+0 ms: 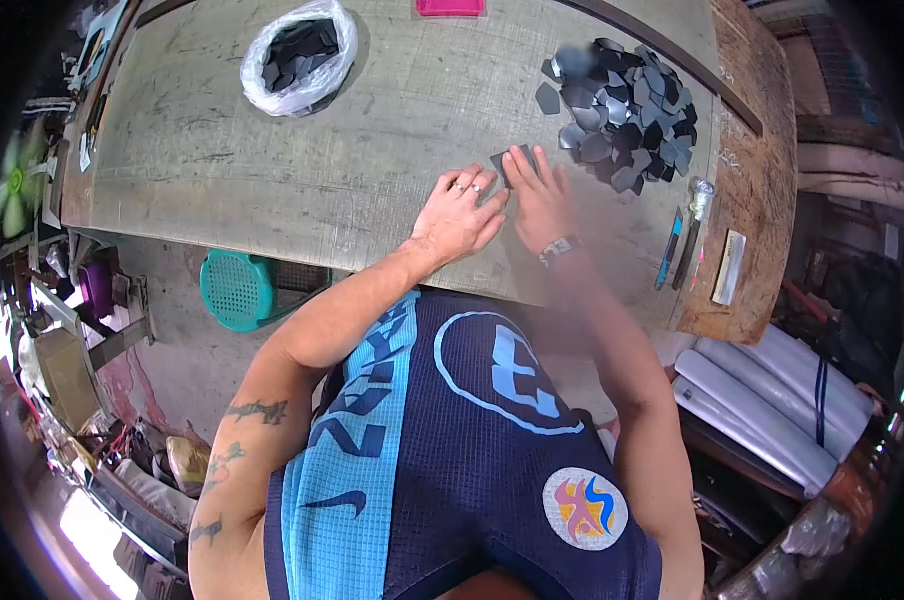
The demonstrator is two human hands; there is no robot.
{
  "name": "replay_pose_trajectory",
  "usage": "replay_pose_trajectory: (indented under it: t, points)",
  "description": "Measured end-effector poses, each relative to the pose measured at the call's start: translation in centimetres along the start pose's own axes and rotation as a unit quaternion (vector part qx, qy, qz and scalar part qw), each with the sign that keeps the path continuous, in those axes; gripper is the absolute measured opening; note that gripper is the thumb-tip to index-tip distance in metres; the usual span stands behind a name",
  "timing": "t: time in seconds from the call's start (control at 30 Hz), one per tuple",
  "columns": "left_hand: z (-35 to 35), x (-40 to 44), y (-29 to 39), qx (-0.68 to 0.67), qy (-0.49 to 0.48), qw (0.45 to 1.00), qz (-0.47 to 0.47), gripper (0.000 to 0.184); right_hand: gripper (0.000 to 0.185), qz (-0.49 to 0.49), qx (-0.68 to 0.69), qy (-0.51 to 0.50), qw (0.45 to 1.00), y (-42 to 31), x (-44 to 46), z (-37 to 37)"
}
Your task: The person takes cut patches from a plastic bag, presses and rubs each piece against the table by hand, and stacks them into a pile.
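Note:
A small dark flat piece (507, 168) lies on the table under the fingers of my right hand (542, 203). Those fingers are stretched out and slightly apart, with the tips resting over the piece. My left hand (460, 213), with rings on it, is just to the left. Its fingers are bent and drawn together close to the piece's left edge; what lies between them is hidden. Up and to the right of my hands is a heap of dark, shield-shaped flat pieces (627, 115), grey and black, some shiny.
A white plastic bag (255, 85) of dark pieces stands at the table's far left. A blue cutter knife (669, 250), a dark-handled tool (690, 240) and a metal strip (729, 267) lie at right. There are a pink tray (450, 6), a green stool (236, 290) and silver rolls (757, 410).

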State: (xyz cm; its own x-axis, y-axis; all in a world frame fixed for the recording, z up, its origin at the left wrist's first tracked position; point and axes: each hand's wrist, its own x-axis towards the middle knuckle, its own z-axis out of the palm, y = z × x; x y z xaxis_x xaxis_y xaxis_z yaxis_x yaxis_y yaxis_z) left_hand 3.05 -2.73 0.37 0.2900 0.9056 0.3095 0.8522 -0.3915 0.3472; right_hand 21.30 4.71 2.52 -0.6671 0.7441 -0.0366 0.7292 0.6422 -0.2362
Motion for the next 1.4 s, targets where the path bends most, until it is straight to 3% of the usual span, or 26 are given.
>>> replay_pose_trajectory:
  t: [0.13,0.43,0.63,0.7,0.83,1.07,1.3,1.4]
  points:
    - [-0.2,0.1,0.0,-0.002,0.014,1.0,-0.002,0.041,0.086,-0.004,-0.009,-0.052,0.999,0.8,-2.6,-0.7]
    - [-0.3,0.2,-0.1,-0.014,-0.002,1.0,-0.006,0.04,0.088,-0.013,0.003,-0.023,1.0,0.4,-2.6,-0.7]
    - [-0.2,0.1,-0.1,-0.013,0.005,1.0,-0.004,0.04,0.088,0.065,0.003,-0.015,0.998,-0.6,-0.6,-0.2]
    - [-0.1,0.0,-0.1,-0.004,0.007,1.0,0.001,0.04,0.086,0.068,0.013,0.02,0.997,-0.9,-2.1,1.2]
    - [-0.2,-0.1,0.0,-0.014,-0.005,1.0,-0.01,0.04,0.076,0.078,-0.023,-0.019,0.997,-1.0,-3.7,0.9]
    - [0.0,0.1,0.0,-0.01,0.016,1.0,-0.001,0.038,0.055,0.109,0.019,0.06,0.992,-1.2,-3.8,2.7]
    - [-0.4,0.2,-0.3,-0.053,0.023,0.998,-0.007,0.037,0.055,0.125,0.068,0.107,0.984,-2.4,-3.8,2.5]
    - [-0.8,0.8,-0.7,-0.119,0.006,0.991,-0.059,0.039,0.056,0.123,0.057,0.098,0.986,-2.0,-6.9,2.5]
